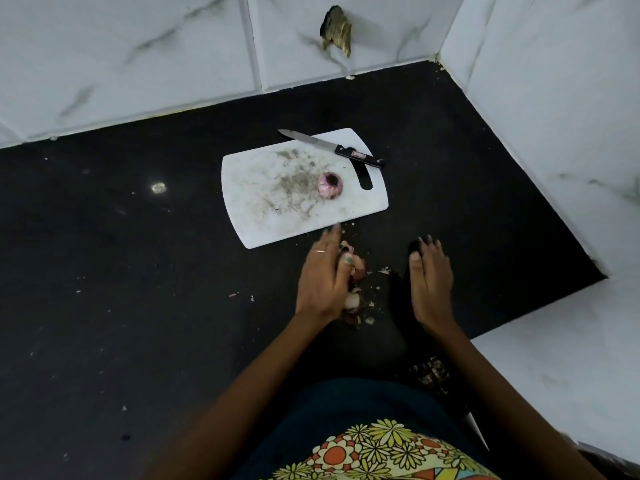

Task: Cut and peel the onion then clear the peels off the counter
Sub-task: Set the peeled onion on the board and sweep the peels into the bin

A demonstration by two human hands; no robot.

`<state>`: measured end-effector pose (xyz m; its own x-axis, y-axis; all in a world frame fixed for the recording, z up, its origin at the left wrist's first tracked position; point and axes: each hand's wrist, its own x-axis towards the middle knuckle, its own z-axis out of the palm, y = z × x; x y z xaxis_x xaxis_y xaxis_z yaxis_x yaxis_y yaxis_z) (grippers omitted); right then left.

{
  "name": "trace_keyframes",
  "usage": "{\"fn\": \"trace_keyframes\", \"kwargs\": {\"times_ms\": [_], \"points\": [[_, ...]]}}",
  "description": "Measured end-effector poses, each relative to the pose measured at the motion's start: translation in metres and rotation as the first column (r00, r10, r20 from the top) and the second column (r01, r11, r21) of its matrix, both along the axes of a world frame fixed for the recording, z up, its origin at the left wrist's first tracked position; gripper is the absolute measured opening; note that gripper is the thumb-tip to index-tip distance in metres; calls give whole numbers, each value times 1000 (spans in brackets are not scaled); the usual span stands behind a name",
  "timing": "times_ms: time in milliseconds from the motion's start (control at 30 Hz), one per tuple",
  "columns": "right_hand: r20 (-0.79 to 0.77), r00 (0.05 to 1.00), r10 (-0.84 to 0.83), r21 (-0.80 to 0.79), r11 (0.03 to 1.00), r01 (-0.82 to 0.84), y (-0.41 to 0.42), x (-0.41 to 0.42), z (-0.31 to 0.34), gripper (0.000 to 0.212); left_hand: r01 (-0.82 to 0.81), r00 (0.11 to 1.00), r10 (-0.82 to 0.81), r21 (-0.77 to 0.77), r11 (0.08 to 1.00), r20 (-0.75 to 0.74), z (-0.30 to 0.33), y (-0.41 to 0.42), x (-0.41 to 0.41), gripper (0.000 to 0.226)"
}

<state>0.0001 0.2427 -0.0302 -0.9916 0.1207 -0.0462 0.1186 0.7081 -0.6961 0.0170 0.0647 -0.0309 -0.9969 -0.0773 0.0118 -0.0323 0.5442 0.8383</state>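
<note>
1. Onion peels (355, 271): papery scraps heaped on the black counter (138, 289), against the left hand.
2. Left hand (323, 282): fingers straight, edge-on to the counter, pressed to the heap; holds nothing.
3. Right hand (431, 278): flat, fingers relaxed, apart from the heap; holds nothing.
4. Loose flecks (383, 270): scattered between the hands.
5. Onion (329, 185): peeled, purple, on the white cutting board (263, 216).
6. Knife (332, 148): idle across the board's far corner.
7. Status, judged: cutting and peeling done; clearing under way, peels not yet off the counter.
</note>
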Motion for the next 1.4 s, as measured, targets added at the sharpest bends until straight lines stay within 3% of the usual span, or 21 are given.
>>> {"fn": "trace_keyframes", "kwargs": {"times_ms": [100, 167, 200, 233, 300, 433, 567, 733, 833, 967, 1300, 1400], "points": [[12, 999, 39, -60, 997, -38, -8, 3, 2, 63, 162, 987, -163, 97, 982, 0, 0, 22, -4, 68], [6, 993, 116, -126, 985, -115, -9, 15, 4, 72, 61, 992, -96, 368, 928, 77, 1, 24, -7, 66], [-9, 985, 173, -109, 979, -173, -10, 24, 5, 82, -39, 991, -31, 511, 859, 129, 0, 21, -10, 65], [-21, 971, 238, -50, 970, -239, -12, 34, 5, 94, -126, 985, 28, 612, 781, 167, 1, 16, -13, 65], [-26, 932, 362, 117, 927, -356, -20, 47, 4, 113, -219, 974, 121, 673, 706, 190, 4, 2, -20, 66], [-72, 870, 488, 319, 837, -444, -45, 39, -5, 121, -288, 958, 203, 725, 626, 205, 9, -12, -20, 57], [-64, 847, 527, 343, 809, -478, -67, -1, -7, 109, -338, 940, 244, 736, 586, 237, 9, -6, -15, 57], [-45, 802, 596, 395, 748, -533, -79, -35, -10, 75, -357, 932, 277, 720, 595, 234, 12, -2, -13, 52], [-161, 776, 610, 453, 744, -491, -80, -33, -14, 44, -364, 928, 296, 717, 594, 226, 11, -2, -12, 52], [-279, 761, 586, 558, 744, -368, -81, -31, -16, 21, -353, 933, 293, 707, 613, 211, 10, 3, -9, 60], [-205, 746, 633, 665, 650, -369, -85, -35, -10, 22, -349, 936, 282, 665, 661, 211, 15, 11, -2, 81], [-148, 749, 646, 688, 611, -391, -83, -42, -3, 17, -343, 939, 256, 679, 650, 229, 16, 10, -1, 76]]}}
